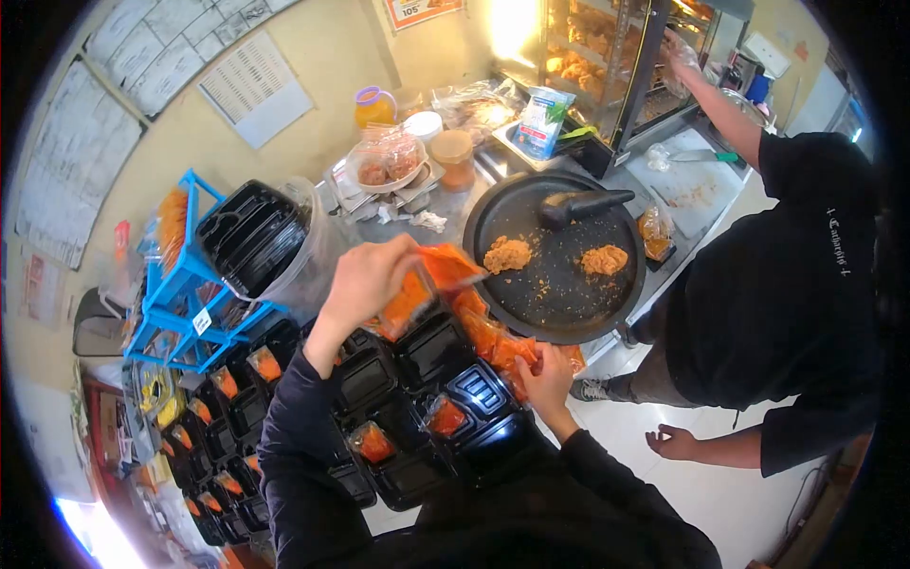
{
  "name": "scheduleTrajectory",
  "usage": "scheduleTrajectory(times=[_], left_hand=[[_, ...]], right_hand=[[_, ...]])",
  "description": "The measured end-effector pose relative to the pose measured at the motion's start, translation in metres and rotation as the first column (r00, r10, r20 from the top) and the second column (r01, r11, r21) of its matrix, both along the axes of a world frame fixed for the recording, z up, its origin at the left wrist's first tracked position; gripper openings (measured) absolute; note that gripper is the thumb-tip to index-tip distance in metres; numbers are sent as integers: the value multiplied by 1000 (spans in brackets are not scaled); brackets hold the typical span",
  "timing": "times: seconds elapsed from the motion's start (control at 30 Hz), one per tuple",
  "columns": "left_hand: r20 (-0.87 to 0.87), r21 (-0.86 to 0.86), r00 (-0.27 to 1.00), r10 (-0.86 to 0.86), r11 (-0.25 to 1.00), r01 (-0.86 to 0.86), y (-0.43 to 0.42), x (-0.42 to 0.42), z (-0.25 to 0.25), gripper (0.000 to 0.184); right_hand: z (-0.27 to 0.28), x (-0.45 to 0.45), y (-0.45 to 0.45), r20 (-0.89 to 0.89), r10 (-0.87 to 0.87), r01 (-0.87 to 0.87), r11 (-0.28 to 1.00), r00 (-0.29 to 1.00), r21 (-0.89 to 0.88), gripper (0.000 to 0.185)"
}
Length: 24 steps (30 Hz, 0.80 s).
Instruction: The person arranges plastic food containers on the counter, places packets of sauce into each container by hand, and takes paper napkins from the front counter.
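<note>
My left hand [368,280] is closed, pinching a clear plastic packet of orange-red sauce [447,266] above the black trays. More sauce packets [488,339] lie in a row beside the mortar, and my right hand [548,377] has its fingers closed on the near end of that row. Below my hands are open black plastic food trays [431,346]. Two nearby trays each hold one sauce packet, such as this packet [445,417].
A large black stone mortar [569,308] holds a pestle [580,206] and two crumbly orange-brown heaps. Stacked black trays [251,237] fill a clear tub. A blue rack [175,294] stands left. On my right, a co-worker [777,294] reaches into a lit display cabinet [621,85].
</note>
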State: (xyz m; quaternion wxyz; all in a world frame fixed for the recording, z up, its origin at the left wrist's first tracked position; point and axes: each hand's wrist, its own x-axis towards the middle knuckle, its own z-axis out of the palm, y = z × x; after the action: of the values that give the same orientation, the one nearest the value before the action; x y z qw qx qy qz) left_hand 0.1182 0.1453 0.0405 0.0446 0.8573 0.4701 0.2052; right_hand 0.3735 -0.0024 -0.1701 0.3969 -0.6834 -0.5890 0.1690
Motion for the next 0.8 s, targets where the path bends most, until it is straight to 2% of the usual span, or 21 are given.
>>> scheduleTrajectory(times=[0.03, 0.13, 0.17, 0.23, 0.27, 0.3, 0.33, 0.4, 0.43, 0.47, 0.5, 0.53, 0.57, 0.6, 0.63, 0.67, 0.7, 0.8], left_hand=[[52, -91, 999, -8, 996, 13, -11, 6, 0, 17], [139, -316, 977, -163, 928, 200, -35, 21, -7, 18], [94, -345, 977, -193, 914, 214, -42, 25, -12, 19], [18, -427, 970, -243, 875, 228, -58, 34, -21, 20], [60, -457, 948, -311, 836, 303, -65, 39, -21, 20], [105, -486, 921, -376, 788, 377, -73, 44, -21, 20], [154, -512, 886, -437, 732, 450, -82, 48, -21, 21], [171, -491, 859, -482, 715, 499, -102, 56, -9, 18], [176, -504, 854, -490, 700, 506, -111, 59, -1, 18], [181, -516, 849, -496, 687, 511, -119, 59, 6, 18], [101, -510, 861, -498, 717, 475, -127, 58, 12, 19], [124, -526, 868, -481, 710, 468, -136, 55, 8, 19], [149, -546, 875, -461, 699, 462, -148, 51, 1, 19], [174, -568, 881, -441, 686, 456, -161, 49, -5, 19], [270, -594, 882, -387, 653, 469, -175, 49, -9, 22], [352, -541, 865, -357, 677, 499, -191, 50, -15, 21], [373, -443, 858, -352, 745, 498, -208, 51, -27, 19], [433, -222, 856, -281, 888, 404, -246, 59, -57, 13]], right_hand=[[3, 0, -1, 9, 18, -17, 999, 1000, -34, 34], [19, 1, -8, 94, -43, 41, 999, 995, 21, 48], [22, 4, -11, 99, -22, 19, 999, 995, 32, 62], [44, 8, -12, 19, 25, -28, 983, 999, 183, 67], [63, 11, -11, -17, 53, -47, 966, 998, 254, 69], [99, 13, -9, -40, 190, -168, 932, 981, 322, 64], [130, 17, -7, 7, 404, -387, 870, 915, 305, 60], [173, 23, -1, 81, 760, -752, 611, 645, 247, 51], [178, 25, 0, 135, 829, -836, 519, 543, 180, 34], [178, 26, -2, 73, 889, -891, 449, 453, 60, 30], [178, 28, -3, 1, 933, -932, 358, 359, -55, 27], [177, 28, -5, -83, 961, -955, 249, 264, -164, 25], [170, 25, -15, -49, 966, -968, 252, 252, -1, 21], [164, 25, -22, -109, 964, -970, 245, 244, 0, 21], [158, 26, -29, -169, 957, -971, 241, 237, 1, 22], [152, 28, -38, -232, 945, -971, 239, 233, 1, 22], [144, 30, -49, -399, 890, -975, 206, 220, -79, 27], [111, 25, -85, -700, 687, -946, 321, 195, 52, 30]])
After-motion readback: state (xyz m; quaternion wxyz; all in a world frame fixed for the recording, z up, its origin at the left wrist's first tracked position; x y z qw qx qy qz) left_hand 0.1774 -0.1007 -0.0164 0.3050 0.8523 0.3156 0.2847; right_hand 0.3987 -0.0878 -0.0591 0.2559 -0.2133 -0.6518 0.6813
